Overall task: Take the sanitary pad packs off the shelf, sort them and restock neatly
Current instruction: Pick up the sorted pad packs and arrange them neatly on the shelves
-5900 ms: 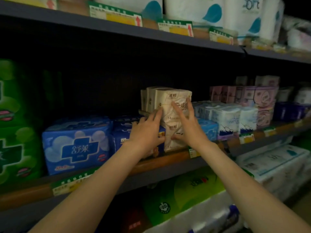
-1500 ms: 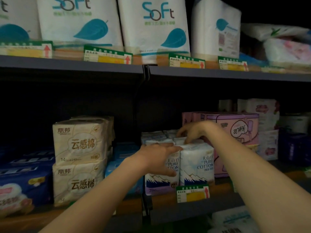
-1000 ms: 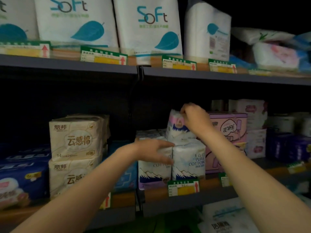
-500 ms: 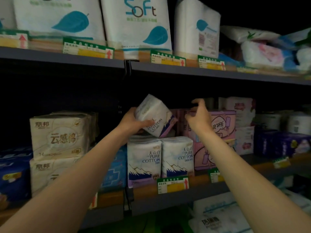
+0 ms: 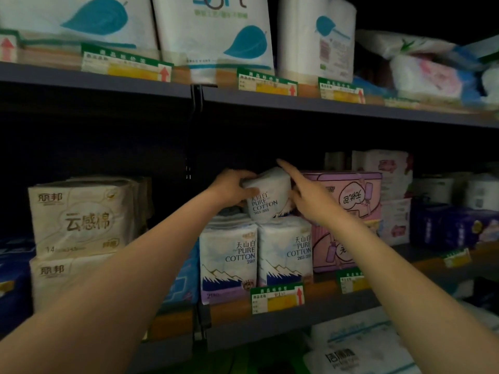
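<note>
Since half a second back the Pure Cotton pad pack (image 5: 270,197) has dropped lower, now resting tilted on the two upright Pure Cotton packs (image 5: 256,259). Dark open room above it, at 12 o'clock. Left hand (image 5: 232,188) grips its 9 o'clock side; right hand (image 5: 310,201), fingers straight, touches its 3 o'clock edge. Pink box (image 5: 348,195) sits just right on the shelf (image 5: 270,322).

Left grip (image 5: 231,189) curled, right grip (image 5: 310,199) extended

Dim light is leaving the back of the grey metal shelving (image 5: 310,105) nearly black. Green-and-yellow price tags (image 5: 277,298) are lining its front edges, and a dark upright bracket (image 5: 196,95) is joining two bays.
</note>
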The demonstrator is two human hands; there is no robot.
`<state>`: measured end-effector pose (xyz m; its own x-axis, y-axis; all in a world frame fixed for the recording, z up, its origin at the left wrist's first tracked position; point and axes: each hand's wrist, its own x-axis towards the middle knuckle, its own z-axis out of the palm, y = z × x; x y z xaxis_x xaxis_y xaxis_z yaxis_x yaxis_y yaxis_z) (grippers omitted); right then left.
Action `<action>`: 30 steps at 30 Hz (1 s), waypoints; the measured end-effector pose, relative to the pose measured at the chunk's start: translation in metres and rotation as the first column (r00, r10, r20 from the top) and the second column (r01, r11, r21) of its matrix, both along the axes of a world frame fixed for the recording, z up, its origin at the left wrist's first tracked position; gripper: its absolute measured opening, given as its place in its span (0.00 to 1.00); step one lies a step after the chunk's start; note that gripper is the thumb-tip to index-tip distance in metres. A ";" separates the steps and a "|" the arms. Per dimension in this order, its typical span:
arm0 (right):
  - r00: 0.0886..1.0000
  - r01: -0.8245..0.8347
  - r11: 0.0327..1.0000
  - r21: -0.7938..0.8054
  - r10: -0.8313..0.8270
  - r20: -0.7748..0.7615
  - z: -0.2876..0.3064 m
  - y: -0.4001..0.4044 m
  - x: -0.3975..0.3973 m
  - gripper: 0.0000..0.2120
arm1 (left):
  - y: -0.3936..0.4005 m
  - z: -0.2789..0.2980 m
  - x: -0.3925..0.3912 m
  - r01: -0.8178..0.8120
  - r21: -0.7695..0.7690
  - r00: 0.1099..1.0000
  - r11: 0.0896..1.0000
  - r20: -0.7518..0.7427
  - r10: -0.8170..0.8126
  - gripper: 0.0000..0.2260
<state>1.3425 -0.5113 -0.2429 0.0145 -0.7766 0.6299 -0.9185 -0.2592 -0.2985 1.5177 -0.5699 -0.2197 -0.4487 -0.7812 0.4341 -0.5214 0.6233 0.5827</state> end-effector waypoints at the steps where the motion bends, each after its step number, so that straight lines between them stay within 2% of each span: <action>1: 0.997 0.022 1.000 0.021 -0.021 -0.069 -0.002 -0.001 0.001 0.30 | -0.004 -0.002 -0.002 -0.035 -0.071 0.998 0.997 0.053 0.039 0.20; 3: 0.984 0.114 0.989 0.097 -0.099 -0.151 -0.008 -0.004 0.001 0.26 | -0.007 -0.003 -0.004 -0.079 -0.172 0.992 0.982 0.083 0.094 0.17; 5: 0.971 0.157 0.981 0.110 -0.133 -0.199 -0.015 -0.006 0.003 0.23 | -0.001 0.000 -0.003 -0.091 -0.170 0.991 0.981 0.085 0.107 0.15; 7: 0.983 0.065 0.994 0.089 -0.049 -0.175 -0.021 -0.005 0.009 0.21 | 0.009 0.001 0.006 -0.110 -0.145 0.977 0.983 0.167 0.134 0.15; 9: 0.987 -0.021 0.987 0.157 0.045 -0.154 -0.028 -0.005 0.018 0.18 | 0.024 -0.007 0.021 -0.115 -0.110 0.933 0.987 0.328 0.145 0.14; 11: 0.963 0.046 0.962 0.270 0.029 -0.268 -0.035 -0.010 0.024 0.20 | 0.038 -0.020 0.034 -0.100 -0.035 0.875 0.994 0.472 0.105 0.18; 14: 0.943 0.105 0.955 0.278 -0.006 -0.334 -0.035 -0.013 0.027 0.22 | 0.046 -0.038 0.049 -0.042 0.059 0.867 0.997 0.498 0.007 0.26; 16: 0.966 0.003 0.966 0.260 0.065 -0.250 -0.031 -0.004 0.025 0.21 | 0.044 -0.044 0.054 -0.021 0.035 0.844 0.999 0.536 -0.001 0.35; 18: 0.976 -0.112 0.961 0.253 0.154 -0.152 -0.028 0.009 0.020 0.24 | 0.040 -0.052 0.056 -0.013 -0.072 0.808 0.997 0.587 0.053 0.41; 20: 0.965 -0.096 0.945 0.312 0.165 -0.204 -0.027 0.020 0.018 0.29 | 0.036 -0.060 0.052 -0.034 -0.199 0.812 0.979 0.565 0.143 0.41; 23: 0.911 0.109 0.941 0.320 0.034 -0.411 -0.040 0.023 0.023 0.36 | 0.031 -0.066 0.044 -0.074 -0.273 0.834 0.959 0.511 0.209 0.41; 26: 0.904 0.131 0.963 0.235 -0.019 -0.427 -0.052 0.019 0.029 0.38 | 0.030 -0.067 0.041 -0.103 -0.264 0.845 0.959 0.486 0.224 0.41; 30: 0.919 0.087 0.968 0.236 0.013 -0.395 -0.052 0.008 0.022 0.37 | 0.034 -0.071 0.036 -0.159 -0.260 0.853 0.953 0.449 0.265 0.40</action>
<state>1.3641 -0.5037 -0.2947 0.1880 -0.9098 0.3701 -0.9815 -0.1881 0.0362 1.5538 -0.5355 -0.2906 -0.4741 -0.7978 0.3726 -0.8334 0.5431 0.1023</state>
